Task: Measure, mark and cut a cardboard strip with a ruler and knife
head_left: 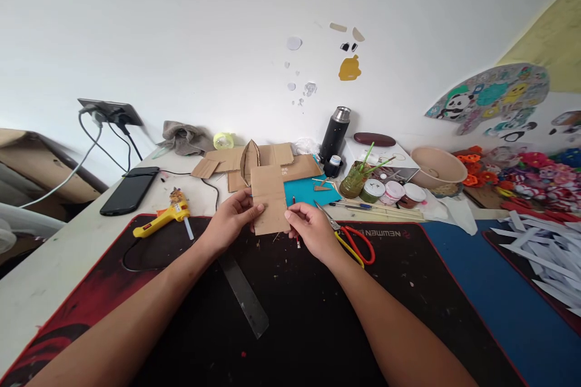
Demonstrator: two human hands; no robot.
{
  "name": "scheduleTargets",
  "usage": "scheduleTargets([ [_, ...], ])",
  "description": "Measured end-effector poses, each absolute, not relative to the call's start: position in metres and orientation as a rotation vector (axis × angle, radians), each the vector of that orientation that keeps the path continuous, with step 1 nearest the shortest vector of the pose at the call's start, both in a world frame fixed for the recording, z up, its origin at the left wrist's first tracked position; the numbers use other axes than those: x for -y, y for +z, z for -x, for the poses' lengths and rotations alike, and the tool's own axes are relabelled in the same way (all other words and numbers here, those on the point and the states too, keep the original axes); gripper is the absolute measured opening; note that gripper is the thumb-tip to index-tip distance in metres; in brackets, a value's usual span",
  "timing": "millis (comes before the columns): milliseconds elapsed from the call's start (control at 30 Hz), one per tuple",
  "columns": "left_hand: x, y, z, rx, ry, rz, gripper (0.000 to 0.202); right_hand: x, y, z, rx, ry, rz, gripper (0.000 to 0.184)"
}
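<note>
Forearms (163, 296) angle inward over the dark mat (318, 326)
Left hand (233, 217) and right hand (313, 231), narrowly open, pinch a cardboard piece (270, 199) by its opposite side edges.

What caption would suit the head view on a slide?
Left-hand fingers and right-hand fingers hold a flat cardboard piece between a yellow glue gun and red-and-yellow scissors.

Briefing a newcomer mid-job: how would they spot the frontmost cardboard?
Find the big dark mat. Near its far edge, in front of the cardboard scraps, is a rectangular piece. Unlike those, it's held between left hand and right hand.
</note>
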State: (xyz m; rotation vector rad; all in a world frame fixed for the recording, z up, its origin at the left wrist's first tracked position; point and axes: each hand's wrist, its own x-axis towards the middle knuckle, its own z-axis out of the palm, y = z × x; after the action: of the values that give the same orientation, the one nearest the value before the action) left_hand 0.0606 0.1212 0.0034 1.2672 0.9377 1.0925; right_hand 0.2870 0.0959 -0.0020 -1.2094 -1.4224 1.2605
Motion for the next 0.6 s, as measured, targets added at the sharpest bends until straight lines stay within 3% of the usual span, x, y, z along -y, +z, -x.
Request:
scheduleTargets([
  [267,-0.1196,0.0015,-0.0592,-0.933,1.106,-1.303,0.056,-0.0943,-0.0023,-0.2829,1.409,1.34,1.186,0.047],
  [600,-0.1191,-0.0036,-0.0631,-0.957,1.09,-1.354,0.054,-0.0932,-0.0073,-0.282,1.447,1.22,1.271,0.036],
])
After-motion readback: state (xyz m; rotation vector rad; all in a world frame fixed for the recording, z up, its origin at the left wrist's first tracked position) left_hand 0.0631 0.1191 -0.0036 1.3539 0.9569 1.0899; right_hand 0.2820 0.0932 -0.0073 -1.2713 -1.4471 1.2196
